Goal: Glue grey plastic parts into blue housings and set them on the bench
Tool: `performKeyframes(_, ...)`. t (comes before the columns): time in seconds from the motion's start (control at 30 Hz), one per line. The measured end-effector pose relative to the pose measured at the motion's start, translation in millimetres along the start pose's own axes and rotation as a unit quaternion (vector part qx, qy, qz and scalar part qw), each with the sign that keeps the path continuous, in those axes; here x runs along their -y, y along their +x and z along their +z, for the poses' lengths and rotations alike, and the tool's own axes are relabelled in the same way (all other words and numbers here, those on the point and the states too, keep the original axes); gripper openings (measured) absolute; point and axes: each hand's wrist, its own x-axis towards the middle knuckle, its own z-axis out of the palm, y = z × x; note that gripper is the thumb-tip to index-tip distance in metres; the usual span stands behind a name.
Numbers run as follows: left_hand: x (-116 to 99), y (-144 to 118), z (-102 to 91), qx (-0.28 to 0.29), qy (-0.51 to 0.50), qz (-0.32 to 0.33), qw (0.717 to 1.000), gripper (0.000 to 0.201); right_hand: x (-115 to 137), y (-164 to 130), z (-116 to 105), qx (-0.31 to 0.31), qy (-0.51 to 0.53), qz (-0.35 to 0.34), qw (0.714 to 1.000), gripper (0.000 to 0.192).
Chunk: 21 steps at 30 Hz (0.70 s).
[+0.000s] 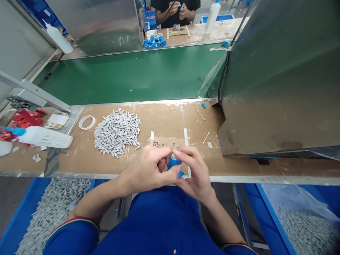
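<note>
Close to the bench's front edge, my left hand [148, 166] and my right hand [195, 173] meet around a small blue plastic part [174, 162]. Fingers and thumbs of both hands are closed on it, and they cover much of its shape. A pale or clear bit shows at its top between my fingertips; its kind cannot be made out. Just beyond the hands lies a taped-down piece of cardboard [170, 141], with a small coil of copper-coloured wire [155, 142] at its left. A heap of small grey plastic parts [117, 132] lies to the left.
A tape roll [87, 122] and a white squeeze bottle [47, 137] lie on the left. Cotton swabs [206, 137] lie to the right, near a large metal panel [281, 78]. Beyond runs a green conveyor belt [132, 76]; a co-worker's hands [183, 12] work across it.
</note>
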Motion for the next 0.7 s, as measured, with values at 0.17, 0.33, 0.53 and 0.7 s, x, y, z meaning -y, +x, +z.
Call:
performKeyframes(0.17,-2.0,-7.1,2.2,-0.023,0.045,0.034,0.998,0.025,1.0,-3.1,-1.7,0.002,-0.006,-0.003,1.000,0.069)
performKeyframes(0.33,-10.0,-13.6,7.2,-0.026,0.093,0.050,0.994,0.025,2.9,-4.4,1.0,0.016,-0.030,-0.003,0.999,0.059)
performKeyframes(0.53,24.1,15.3,-24.9,-0.066,0.128,-0.002,0.990,0.033,16.4,-20.5,-34.4,0.029,-0.057,0.061,0.996,0.058)
performKeyframes(0.7,137.4,96.3,-86.7,-0.175,0.201,-0.111,0.958,0.029,11.2,-91.9,-104.4,-0.085,-0.145,0.169,0.971,0.033)
